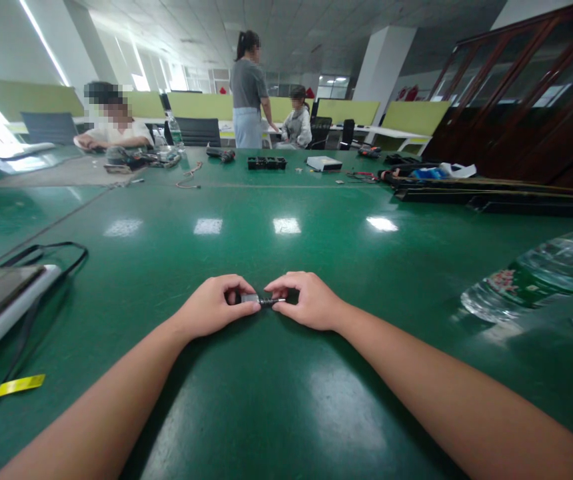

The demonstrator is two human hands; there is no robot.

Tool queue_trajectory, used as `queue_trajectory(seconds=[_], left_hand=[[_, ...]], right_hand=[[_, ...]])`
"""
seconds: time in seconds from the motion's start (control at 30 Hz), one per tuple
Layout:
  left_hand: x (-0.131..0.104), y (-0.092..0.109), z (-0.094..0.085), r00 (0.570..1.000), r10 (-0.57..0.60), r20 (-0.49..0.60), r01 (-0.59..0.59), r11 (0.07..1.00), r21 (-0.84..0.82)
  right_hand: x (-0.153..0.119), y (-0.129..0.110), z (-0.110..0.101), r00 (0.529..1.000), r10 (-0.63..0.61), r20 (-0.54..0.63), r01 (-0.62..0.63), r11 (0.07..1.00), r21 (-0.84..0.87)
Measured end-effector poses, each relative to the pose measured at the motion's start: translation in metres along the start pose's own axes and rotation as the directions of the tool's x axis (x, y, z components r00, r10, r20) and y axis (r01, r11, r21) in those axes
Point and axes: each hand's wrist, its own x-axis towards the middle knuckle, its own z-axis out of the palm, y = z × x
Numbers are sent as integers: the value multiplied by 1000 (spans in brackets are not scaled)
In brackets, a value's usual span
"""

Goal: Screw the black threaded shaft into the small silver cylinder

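Note:
A small dark and silver object (250, 299), slim and lying sideways, is between my two hands just above or on the green table (266, 380). My left hand (216, 305) grips its thicker, silver-and-black end between thumb and fingers. At the thin, dark end, my right hand (312, 301) pinches the tip with thumb and fingers. The fingertips of both hands are close together, with a short dark section of the object showing in the gap. The object's exact kind is too small to tell.
Clear plastic bottles (531, 280) lie at the right. A phone on a white item (11, 300) and a black cable (26, 327) are at the left. Across the far side are a black part (266, 163), a white box (324, 163) and long dark bars (491, 193). Several people are beyond.

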Motion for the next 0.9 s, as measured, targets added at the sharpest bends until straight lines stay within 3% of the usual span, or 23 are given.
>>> queue_trajectory(seconds=[0.33,0.9], left_hand=[[1,-2,1,1000,7,-6,-7,996,85],[1,-3,2,1000,22,-17,-21,998,57]], right_hand=[[1,-3,-1,999,-28,29,29,998,-53],[4,-7,3,998,-47,49,51,996,-78]])
